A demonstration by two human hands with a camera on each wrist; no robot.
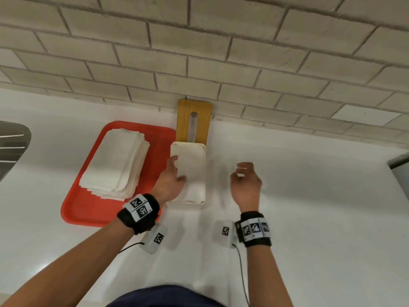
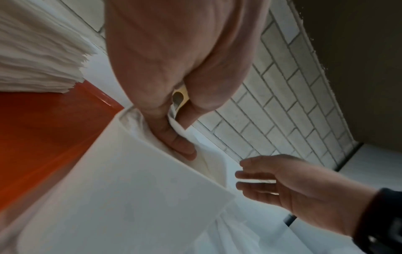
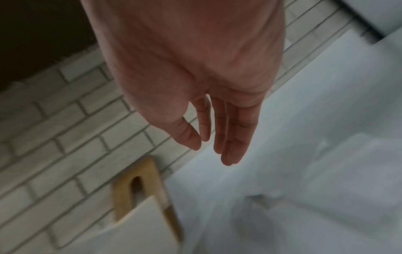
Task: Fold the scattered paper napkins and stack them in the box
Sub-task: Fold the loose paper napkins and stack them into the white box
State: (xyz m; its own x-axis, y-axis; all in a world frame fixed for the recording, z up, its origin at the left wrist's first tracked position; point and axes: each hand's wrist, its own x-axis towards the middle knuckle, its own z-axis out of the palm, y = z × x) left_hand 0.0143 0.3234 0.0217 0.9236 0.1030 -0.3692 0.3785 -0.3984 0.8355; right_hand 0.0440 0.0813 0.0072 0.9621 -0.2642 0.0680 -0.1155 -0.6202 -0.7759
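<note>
Where the white counter (image 1: 309,218) meets the pale brick wall (image 1: 199,52), the box (image 1: 202,149) is set beside a red tray (image 1: 73,209). A folded napkin (image 1: 191,171) is pinched inside by the left hand (image 1: 169,181); the right hand (image 1: 245,185) is held relaxed, empty. Part of the box's near rim is hidden.

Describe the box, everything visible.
The box is a cream-white, open-topped rectangular container with rounded corners, probably plastic. It stands upright on the white counter, just right of the red tray, its far end in front of a slotted wooden board leaning on the tiled wall. White napkins lie inside. The left hand reaches in at the left wall, pinching a napkin. The right hand hangs open beside it, not touching.
</note>
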